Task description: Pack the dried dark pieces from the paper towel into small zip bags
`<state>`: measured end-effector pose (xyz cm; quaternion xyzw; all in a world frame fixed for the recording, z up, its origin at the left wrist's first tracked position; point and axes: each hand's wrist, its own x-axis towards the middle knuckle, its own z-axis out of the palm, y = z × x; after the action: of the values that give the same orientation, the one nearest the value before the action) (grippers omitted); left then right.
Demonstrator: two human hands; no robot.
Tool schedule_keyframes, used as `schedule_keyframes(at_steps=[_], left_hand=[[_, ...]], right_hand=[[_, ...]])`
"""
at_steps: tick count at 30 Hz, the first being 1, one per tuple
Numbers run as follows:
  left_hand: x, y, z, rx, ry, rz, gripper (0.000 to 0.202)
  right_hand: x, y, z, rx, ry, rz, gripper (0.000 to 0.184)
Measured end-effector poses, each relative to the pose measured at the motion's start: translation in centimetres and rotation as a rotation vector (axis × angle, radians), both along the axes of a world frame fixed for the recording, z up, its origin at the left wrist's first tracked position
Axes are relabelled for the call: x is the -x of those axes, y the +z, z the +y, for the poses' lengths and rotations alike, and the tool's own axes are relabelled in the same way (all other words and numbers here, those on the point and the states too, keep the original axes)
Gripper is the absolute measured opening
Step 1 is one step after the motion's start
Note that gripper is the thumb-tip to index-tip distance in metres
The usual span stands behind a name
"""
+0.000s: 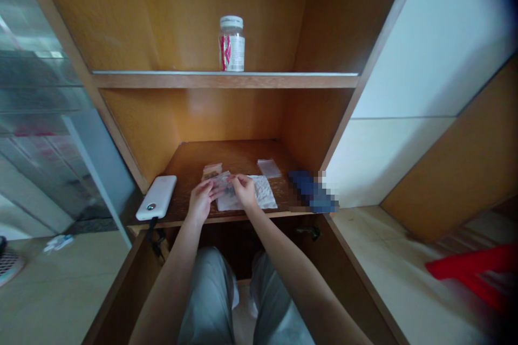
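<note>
My left hand (200, 199) and my right hand (244, 188) meet over the lower wooden shelf (238, 156) of an open cabinet. Both pinch a small clear plastic bag (222, 183) held between them, just above a white sheet of paper (263, 194) lying on the shelf. Whatever the bag holds is too small to make out. Another small packet (212, 170) lies just behind my hands, and a clear empty bag (269, 168) lies further back to the right.
A white power bank (157, 197) rests at the shelf's front left corner with a cord hanging down. A dark blue object (301, 183) lies at the right front. A white-lidded jar (231, 44) stands on the upper shelf. A red object (473, 272) lies on the floor at right.
</note>
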<state>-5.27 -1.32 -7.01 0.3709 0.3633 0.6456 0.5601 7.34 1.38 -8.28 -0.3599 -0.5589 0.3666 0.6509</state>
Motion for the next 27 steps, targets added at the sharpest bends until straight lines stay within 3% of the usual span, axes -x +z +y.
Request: schedule_keyframes(at_steps=[9, 18, 22, 27], left_hand=[[0.2, -0.1, 0.3, -0.007, -0.004, -0.056, 0.022], [-0.3, 0.0, -0.2, -0.045, -0.013, 0.107, 0.024], [-0.3, -0.2, -0.2, -0.055, 0.005, 0.169, 0.025], [-0.1, -0.8, 0.0, -0.083, -0.021, 0.194, 0.024]], right_hand=[[0.0, 0.5, 0.6, 0.043, 0.026, 0.201, 0.015], [-1.4, 1.0, 1.3, 0.164, 0.106, 0.539, 0.029], [-2.9, 1.4, 2.3, 0.164, 0.116, 0.621, 0.03], [-6.9, 2.1, 4.9, 0.205, -0.032, 0.558, 0.035]])
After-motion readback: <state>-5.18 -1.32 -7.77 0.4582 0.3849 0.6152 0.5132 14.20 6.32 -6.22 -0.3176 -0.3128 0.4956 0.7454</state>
